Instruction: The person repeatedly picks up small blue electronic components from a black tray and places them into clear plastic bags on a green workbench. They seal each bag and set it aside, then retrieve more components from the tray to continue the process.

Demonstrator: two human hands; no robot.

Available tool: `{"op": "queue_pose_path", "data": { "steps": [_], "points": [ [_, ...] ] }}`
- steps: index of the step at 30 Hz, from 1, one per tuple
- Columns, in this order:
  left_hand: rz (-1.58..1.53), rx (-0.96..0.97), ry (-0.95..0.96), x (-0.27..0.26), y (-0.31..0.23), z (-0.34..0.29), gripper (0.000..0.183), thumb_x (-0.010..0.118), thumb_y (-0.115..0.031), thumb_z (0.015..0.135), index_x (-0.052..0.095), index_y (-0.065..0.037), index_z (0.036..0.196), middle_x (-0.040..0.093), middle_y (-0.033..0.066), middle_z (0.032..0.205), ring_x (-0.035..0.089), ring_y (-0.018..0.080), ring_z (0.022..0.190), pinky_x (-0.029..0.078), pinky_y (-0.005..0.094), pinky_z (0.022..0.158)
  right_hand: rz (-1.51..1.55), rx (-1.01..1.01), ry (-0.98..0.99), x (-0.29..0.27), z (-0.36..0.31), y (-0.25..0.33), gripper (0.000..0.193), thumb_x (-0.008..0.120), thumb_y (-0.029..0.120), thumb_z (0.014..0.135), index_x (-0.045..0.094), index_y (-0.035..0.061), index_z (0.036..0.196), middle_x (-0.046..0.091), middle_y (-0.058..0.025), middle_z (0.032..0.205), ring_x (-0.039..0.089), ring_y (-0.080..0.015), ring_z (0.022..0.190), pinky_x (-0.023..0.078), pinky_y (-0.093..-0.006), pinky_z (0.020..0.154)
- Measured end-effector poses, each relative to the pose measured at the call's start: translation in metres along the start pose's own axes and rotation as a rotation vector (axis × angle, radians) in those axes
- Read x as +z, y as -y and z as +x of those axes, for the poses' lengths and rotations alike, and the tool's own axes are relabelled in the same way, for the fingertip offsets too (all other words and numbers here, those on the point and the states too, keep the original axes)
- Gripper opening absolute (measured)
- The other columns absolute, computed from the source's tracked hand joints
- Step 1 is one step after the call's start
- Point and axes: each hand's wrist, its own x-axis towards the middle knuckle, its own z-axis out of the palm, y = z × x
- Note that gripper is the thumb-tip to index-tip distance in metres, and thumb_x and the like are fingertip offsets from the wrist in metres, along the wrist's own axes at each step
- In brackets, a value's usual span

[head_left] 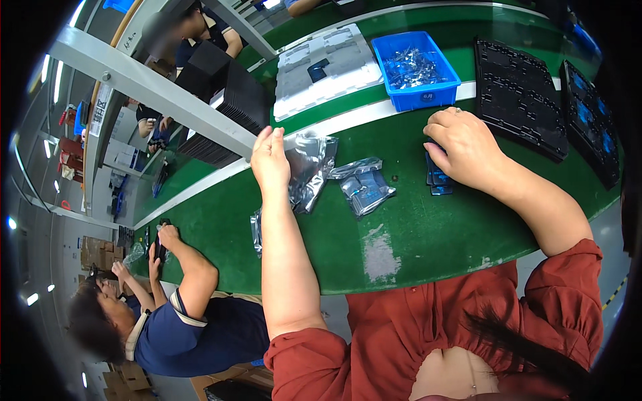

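Observation:
My left hand (271, 164) reaches forward at the left edge of a pile of shiny grey antistatic bags (311, 170). Its fingers are bent close together; whatever is between them, if anything, is hidden. Over on the right, my right hand (463, 144) curls over a small stack of dark flat pieces with blue markings (440, 182), gripping its upper end. My palm covers part of that stack. Between my hands lies a clear-fronted antistatic bag with dark pieces inside (364, 188), flat on the green table (321, 257).
A blue bin (428, 99) of small metallic parts stands behind my right hand. Beside it are a white foam tray (328, 73) and black trays (518, 100), (588, 120). A grey metal post (160, 93) slants in at left. Two co-workers sit at the left, one nearby in navy (200, 334).

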Motion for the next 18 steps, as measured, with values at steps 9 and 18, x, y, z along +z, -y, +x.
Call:
{"op": "queue_pose_path", "data": {
  "steps": [9, 18],
  "points": [
    [-0.177, -0.178, -0.113, -0.044, 0.011, 0.003, 0.024, 0.054, -0.002, 0.086, 0.063, 0.000, 0.109, 0.065, 0.0088, 0.104, 0.060, 0.0150, 0.094, 0.045, 0.0273, 0.085, 0.077, -0.123, -0.083, 0.005, -0.003, 0.002, 0.013, 0.067, 0.012, 0.071, 0.060, 0.0015, 0.072, 0.056, -0.0111, 0.079, 0.058, -0.0284, 0.079, 0.048, -0.0394, 0.073],
    [0.397, -0.264, 0.261, -0.096, 0.069, -0.060, 0.016, 0.067, -0.014, 0.079, 0.064, -0.002, 0.088, 0.064, 0.0117, 0.079, 0.059, 0.0239, 0.070, 0.048, 0.0348, 0.066, 0.078, -0.167, -0.036, 0.009, -0.004, 0.004, 0.012, 0.066, 0.014, 0.072, 0.061, 0.0028, 0.071, 0.057, -0.0102, 0.077, 0.058, -0.0264, 0.080, 0.047, -0.0380, 0.072]
  ]
}}
